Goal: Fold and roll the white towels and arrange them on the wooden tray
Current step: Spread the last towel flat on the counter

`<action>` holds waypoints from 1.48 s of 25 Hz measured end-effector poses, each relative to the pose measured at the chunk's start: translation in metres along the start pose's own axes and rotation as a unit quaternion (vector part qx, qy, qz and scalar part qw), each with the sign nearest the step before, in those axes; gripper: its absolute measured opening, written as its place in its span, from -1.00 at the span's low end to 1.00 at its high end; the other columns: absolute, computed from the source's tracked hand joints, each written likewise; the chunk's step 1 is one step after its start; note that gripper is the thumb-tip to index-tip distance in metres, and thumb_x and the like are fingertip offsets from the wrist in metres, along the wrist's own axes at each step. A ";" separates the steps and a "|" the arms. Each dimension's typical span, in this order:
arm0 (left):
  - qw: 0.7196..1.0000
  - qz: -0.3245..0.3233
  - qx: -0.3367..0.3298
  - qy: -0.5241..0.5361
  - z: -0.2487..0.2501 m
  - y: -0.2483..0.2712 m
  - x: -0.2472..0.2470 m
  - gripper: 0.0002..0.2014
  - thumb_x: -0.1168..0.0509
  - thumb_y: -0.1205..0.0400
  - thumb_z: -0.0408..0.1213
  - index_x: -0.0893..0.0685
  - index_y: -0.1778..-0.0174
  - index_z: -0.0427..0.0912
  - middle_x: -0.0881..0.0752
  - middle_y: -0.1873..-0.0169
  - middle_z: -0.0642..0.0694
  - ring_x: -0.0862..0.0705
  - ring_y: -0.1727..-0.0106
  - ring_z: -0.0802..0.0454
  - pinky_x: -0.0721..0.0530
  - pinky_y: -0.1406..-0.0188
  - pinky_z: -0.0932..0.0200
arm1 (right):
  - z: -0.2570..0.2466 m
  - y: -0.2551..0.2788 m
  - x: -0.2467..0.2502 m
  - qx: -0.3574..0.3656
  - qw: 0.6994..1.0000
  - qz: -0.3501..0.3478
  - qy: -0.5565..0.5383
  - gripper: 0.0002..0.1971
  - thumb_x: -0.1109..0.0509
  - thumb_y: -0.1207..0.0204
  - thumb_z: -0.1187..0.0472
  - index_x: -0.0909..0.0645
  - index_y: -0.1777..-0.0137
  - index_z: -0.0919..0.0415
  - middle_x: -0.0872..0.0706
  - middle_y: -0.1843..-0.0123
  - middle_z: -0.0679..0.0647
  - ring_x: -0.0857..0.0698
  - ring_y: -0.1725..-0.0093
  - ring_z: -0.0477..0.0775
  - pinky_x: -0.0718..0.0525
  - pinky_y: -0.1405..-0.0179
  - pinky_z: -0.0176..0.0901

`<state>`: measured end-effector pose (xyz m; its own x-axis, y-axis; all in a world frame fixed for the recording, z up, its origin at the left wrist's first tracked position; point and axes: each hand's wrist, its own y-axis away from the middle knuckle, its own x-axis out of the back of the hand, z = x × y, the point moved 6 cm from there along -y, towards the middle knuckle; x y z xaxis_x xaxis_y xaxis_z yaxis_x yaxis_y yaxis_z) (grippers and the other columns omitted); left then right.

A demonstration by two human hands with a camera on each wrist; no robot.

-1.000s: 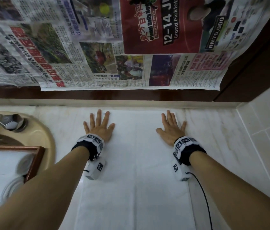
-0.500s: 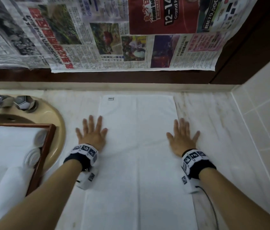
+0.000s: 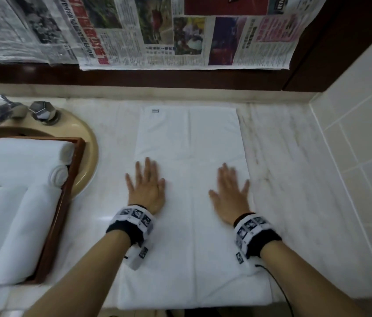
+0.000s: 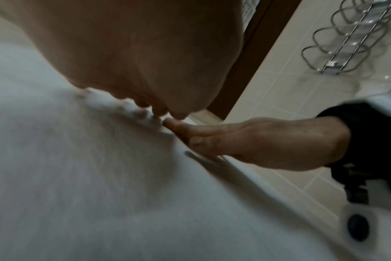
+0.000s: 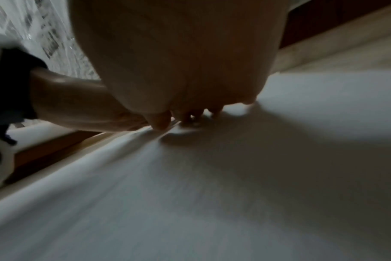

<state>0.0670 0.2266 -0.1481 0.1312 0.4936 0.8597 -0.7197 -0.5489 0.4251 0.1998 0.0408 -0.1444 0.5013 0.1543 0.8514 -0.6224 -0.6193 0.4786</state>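
Observation:
A white towel (image 3: 189,143), folded into a long strip, lies flat on the marble counter with its far end near the wall. My left hand (image 3: 146,186) presses flat on its left half, fingers straight. My right hand (image 3: 230,191) presses flat on its right half near the edge. In the left wrist view the towel (image 4: 78,176) fills the frame under my palm, and the right hand (image 4: 246,141) lies flat beyond. The wooden tray (image 3: 66,202) at the left holds several rolled white towels (image 3: 20,225).
A beige sink (image 3: 86,145) with a chrome tap (image 3: 41,110) lies under the tray. Newspaper sheets (image 3: 180,37) hang on the dark wall behind. A tiled wall (image 3: 358,156) closes the right side. A black cable (image 3: 281,291) trails from my right wrist.
Both hands have slid along the towel toward me, from its far end to its middle, staying flat on it. The towel has not shifted.

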 end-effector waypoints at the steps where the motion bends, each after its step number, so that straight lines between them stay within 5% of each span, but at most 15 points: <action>1: 0.997 -0.010 -0.071 -0.007 0.026 0.014 -0.011 -0.42 0.26 -0.79 0.04 0.32 -0.68 0.02 0.43 -0.63 0.05 0.44 -0.65 -0.03 0.44 -0.56 -0.17 | -0.028 0.016 -0.014 0.081 0.996 -0.012 0.018 -0.35 0.10 -0.76 -0.05 0.36 -0.70 0.09 0.51 -0.64 -0.09 0.42 -0.66 0.00 0.28 -0.57 0.47; 3: 0.987 -0.030 -0.154 -0.033 0.043 0.042 -0.037 -0.43 0.23 -0.79 0.02 0.29 -0.69 0.07 0.42 -0.63 0.10 0.41 -0.66 0.00 0.43 -0.58 -0.12 | -0.045 0.041 -0.040 0.158 0.986 -0.034 0.045 -0.36 0.11 -0.76 -0.04 0.35 -0.70 0.06 0.52 -0.62 -0.13 0.41 -0.66 -0.03 0.25 -0.59 0.43; 4: 0.989 -0.019 -0.140 -0.039 0.028 0.047 -0.040 -0.43 0.22 -0.79 0.01 0.28 -0.70 0.08 0.42 -0.63 0.11 0.41 -0.66 0.00 0.41 -0.59 -0.12 | -0.029 0.042 -0.040 0.122 0.991 -0.032 0.039 -0.35 0.11 -0.76 -0.05 0.38 -0.69 0.07 0.53 -0.62 -0.12 0.41 -0.66 -0.03 0.26 -0.59 0.42; 7: 0.997 0.020 0.069 0.007 -0.047 0.046 -0.022 -0.40 0.23 -0.78 0.01 0.29 -0.70 -0.01 0.39 -0.66 0.04 0.39 -0.67 -0.06 0.33 -0.63 -0.22 | 0.041 0.043 -0.024 -0.107 0.994 -0.011 0.010 -0.31 0.15 -0.74 -0.11 0.42 -0.67 0.17 0.53 -0.66 0.01 0.43 -0.66 0.03 0.31 -0.57 0.47; 8: 0.995 0.015 0.098 0.017 -0.052 0.052 -0.019 -0.39 0.27 -0.77 0.03 0.29 -0.70 -0.06 0.37 -0.67 -0.01 0.38 -0.67 -0.09 0.32 -0.63 -0.26 | 0.039 0.051 -0.024 -0.108 0.994 -0.008 0.011 -0.31 0.15 -0.74 -0.10 0.42 -0.67 0.18 0.53 -0.66 0.03 0.45 -0.65 0.05 0.32 -0.56 0.48; 11: 0.997 0.009 -0.074 0.010 0.017 0.088 -0.043 -0.36 0.40 -0.72 0.09 0.26 -0.70 -0.10 0.37 -0.66 -0.01 0.35 -0.68 -0.07 0.30 -0.61 -0.20 | -0.040 0.091 -0.062 0.118 0.991 -0.018 0.052 -0.36 0.18 -0.73 -0.06 0.37 -0.69 0.11 0.55 -0.61 -0.06 0.48 -0.62 -0.01 0.27 -0.57 0.46; 13: 0.991 -0.022 -0.133 -0.011 0.029 0.115 -0.071 -0.42 0.29 -0.78 0.02 0.28 -0.70 -0.04 0.43 -0.60 0.07 0.36 -0.68 -0.02 0.35 -0.61 -0.11 | -0.047 0.112 -0.087 0.154 0.984 -0.041 0.078 -0.33 0.35 -0.63 -0.14 0.36 -0.70 0.07 0.55 -0.60 -0.12 0.46 -0.64 -0.04 0.23 -0.58 0.45; 17: 0.998 0.031 0.057 -0.006 -0.050 0.119 -0.057 -0.41 0.23 -0.79 -0.03 0.29 -0.70 -0.08 0.36 -0.67 -0.01 0.34 -0.69 -0.07 0.30 -0.63 -0.22 | 0.036 0.112 -0.073 -0.105 0.994 0.007 0.020 -0.33 0.21 -0.73 -0.13 0.40 -0.68 0.14 0.51 -0.66 -0.02 0.41 -0.67 0.03 0.33 -0.55 0.49; 18: 0.997 0.037 0.065 0.005 -0.050 0.122 -0.055 -0.40 0.26 -0.78 -0.02 0.27 -0.70 -0.13 0.33 -0.68 -0.05 0.32 -0.69 -0.09 0.30 -0.62 -0.22 | 0.032 0.118 -0.074 -0.097 0.995 0.016 0.022 -0.33 0.24 -0.72 -0.13 0.40 -0.68 0.16 0.49 -0.67 0.00 0.41 -0.67 0.05 0.34 -0.52 0.48; 21: 0.993 0.030 -0.115 0.022 0.016 0.144 -0.081 -0.36 0.39 -0.70 0.01 0.20 -0.71 -0.16 0.27 -0.68 -0.04 0.24 -0.71 -0.04 0.31 -0.63 -0.08 | -0.040 0.138 -0.102 0.103 0.994 0.030 0.029 -0.28 0.44 -0.55 -0.13 0.30 -0.71 0.11 0.45 -0.67 -0.07 0.35 -0.69 0.02 0.34 -0.58 0.41; 23: 0.984 0.043 -0.171 -0.037 0.027 0.162 -0.106 -0.35 0.37 -0.70 0.05 0.08 -0.72 -0.11 0.16 -0.68 0.02 0.13 -0.72 -0.01 0.27 -0.65 -0.06 | -0.044 0.146 -0.117 0.137 0.988 0.057 0.049 -0.31 0.36 -0.60 -0.11 0.13 -0.73 0.08 0.31 -0.70 -0.11 0.21 -0.71 0.00 0.29 -0.59 0.31; 26: 0.989 0.090 -0.101 -0.055 -0.019 0.156 -0.094 -0.38 0.31 -0.72 0.05 0.04 -0.73 -0.06 0.09 -0.69 0.05 0.10 -0.71 0.05 0.20 -0.65 -0.10 | 0.014 0.146 -0.107 0.028 0.992 0.115 0.050 -0.37 0.20 -0.67 -0.13 -0.03 -0.72 0.05 0.06 -0.74 -0.05 0.05 -0.72 0.03 0.14 -0.61 0.35; 30: 0.996 0.081 0.032 0.016 -0.060 0.142 -0.069 -0.40 0.29 -0.76 0.03 0.23 -0.71 -0.11 0.26 -0.69 -0.02 0.30 -0.69 0.03 0.36 -0.64 -0.14 | 0.052 0.140 -0.091 -0.129 0.987 0.099 0.020 -0.34 0.26 -0.70 -0.13 0.31 -0.70 0.17 0.38 -0.71 0.01 0.35 -0.69 0.05 0.36 -0.52 0.50; 34: 0.996 0.033 -0.087 0.000 -0.004 0.115 -0.064 -0.25 0.50 -0.58 0.16 0.23 -0.71 -0.09 0.33 -0.66 0.04 0.35 -0.67 0.05 0.43 -0.59 -0.07 | -0.022 0.105 -0.075 0.023 0.998 0.057 -0.005 -0.39 0.13 -0.75 0.01 0.28 -0.71 0.09 0.38 -0.71 -0.04 0.36 -0.68 0.04 0.35 -0.57 0.42; 37: 0.994 0.018 -0.106 0.016 0.020 0.085 -0.057 -0.25 0.50 -0.58 0.17 0.21 -0.71 -0.06 0.31 -0.67 0.05 0.40 -0.62 0.13 0.40 -0.61 -0.03 | -0.053 0.067 -0.058 0.067 0.997 0.046 -0.011 -0.41 0.09 -0.77 0.06 0.20 -0.73 0.10 0.31 -0.73 -0.05 0.30 -0.70 0.04 0.26 -0.62 0.37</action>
<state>0.0119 0.1386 -0.1559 0.0837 0.4992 0.8625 -0.8516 -0.4136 0.3221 0.0974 0.0310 -0.1504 0.4604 0.0760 0.8844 -0.5814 -0.7270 0.3652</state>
